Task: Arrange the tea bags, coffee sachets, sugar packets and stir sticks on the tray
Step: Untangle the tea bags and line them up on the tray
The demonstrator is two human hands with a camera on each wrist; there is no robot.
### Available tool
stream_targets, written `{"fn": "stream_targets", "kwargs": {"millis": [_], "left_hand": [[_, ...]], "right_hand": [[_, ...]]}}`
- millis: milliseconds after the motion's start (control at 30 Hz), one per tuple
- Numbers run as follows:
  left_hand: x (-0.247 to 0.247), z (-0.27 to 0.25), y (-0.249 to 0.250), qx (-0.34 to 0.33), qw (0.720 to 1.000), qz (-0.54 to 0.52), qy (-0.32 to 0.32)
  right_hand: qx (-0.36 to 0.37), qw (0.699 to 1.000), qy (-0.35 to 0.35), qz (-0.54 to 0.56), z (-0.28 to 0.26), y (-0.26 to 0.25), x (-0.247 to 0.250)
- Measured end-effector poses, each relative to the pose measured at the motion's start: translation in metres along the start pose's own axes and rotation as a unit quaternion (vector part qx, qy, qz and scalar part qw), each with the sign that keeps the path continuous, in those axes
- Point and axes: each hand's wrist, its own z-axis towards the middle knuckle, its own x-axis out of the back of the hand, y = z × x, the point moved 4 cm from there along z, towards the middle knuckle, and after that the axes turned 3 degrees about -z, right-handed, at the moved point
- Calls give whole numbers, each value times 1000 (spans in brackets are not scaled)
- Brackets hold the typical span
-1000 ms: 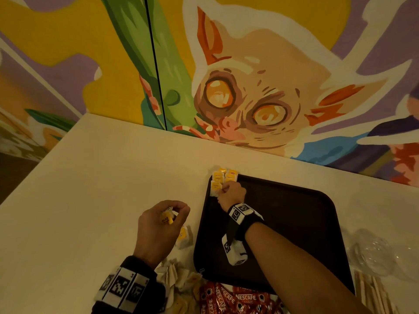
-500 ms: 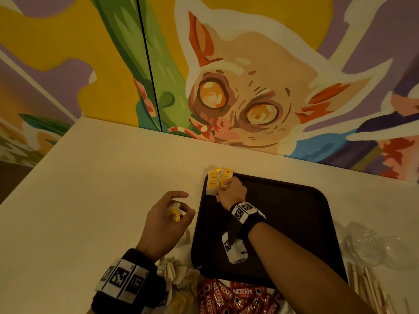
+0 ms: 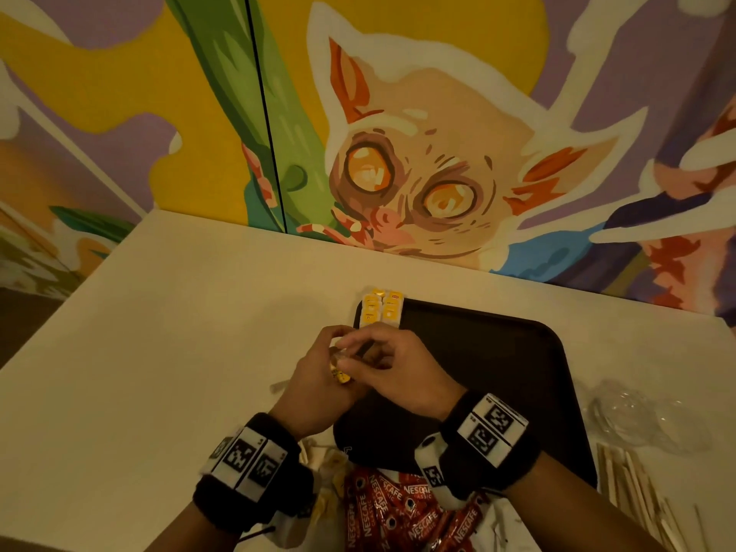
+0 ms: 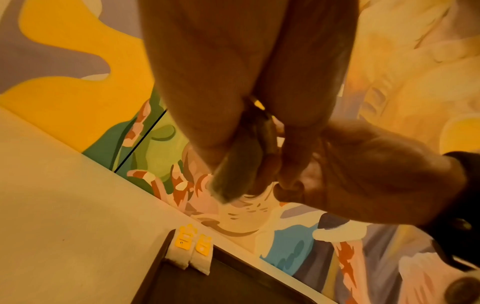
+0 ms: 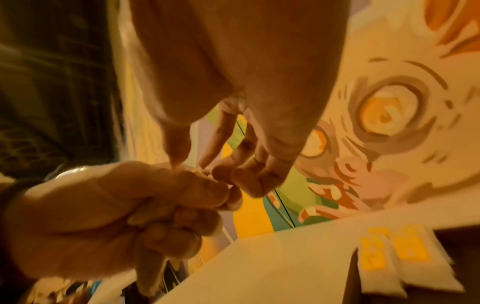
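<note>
Two yellow-tagged tea bags (image 3: 382, 309) lie side by side on the far left corner of the dark tray (image 3: 498, 352); they also show in the wrist views (image 4: 192, 247) (image 5: 397, 253). Both hands meet just in front of them, over the tray's left edge. My left hand (image 3: 336, 354) is curled round a small bunch of tea bags (image 3: 342, 377), mostly hidden in the fist (image 5: 116, 205). My right hand (image 3: 352, 354) pinches the top of that bunch with thumb and forefinger (image 5: 182, 162). How many bags the fist holds is hidden.
Red coffee sachets (image 3: 398, 511) lie heaped at the near edge of the table, with pale packets (image 3: 326, 464) to their left. Wooden stir sticks (image 3: 637, 492) lie at the near right beside clear plastic lids (image 3: 637, 416). A painted wall (image 3: 438, 173) closes the table's far side.
My right hand has left the laid tea bags and come back to my left hand. The left hand has moved right to the tray's edge with its tea bags.
</note>
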Motion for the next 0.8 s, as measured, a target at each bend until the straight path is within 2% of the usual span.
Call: {"fn": "stream_targets", "kwargs": {"millis": [100, 167, 367, 567, 633, 733, 800], "left_hand": [[-3, -2, -1, 2, 1000, 6, -30], [-5, -4, 1, -1, 999, 0, -38], [-2, -14, 3, -21, 1000, -11, -20], [-5, -21, 9, -28, 995, -86, -43], [-5, -22, 9, -4, 990, -132, -55], [-7, -22, 7, 52, 961, -257, -88], [-10, -20, 8, 92, 914, -381, -106]], "right_hand": [[31, 998, -7, -50, -5, -4, 0], [41, 998, -3, -46, -7, -4, 1], [8, 1000, -3, 1, -14, -2, 4], [2, 999, 8, 40, -20, -4, 14], [3, 999, 9, 40, -21, -5, 15], [12, 999, 20, 41, -20, -6, 17], [19, 998, 23, 47, -20, -6, 17]]}}
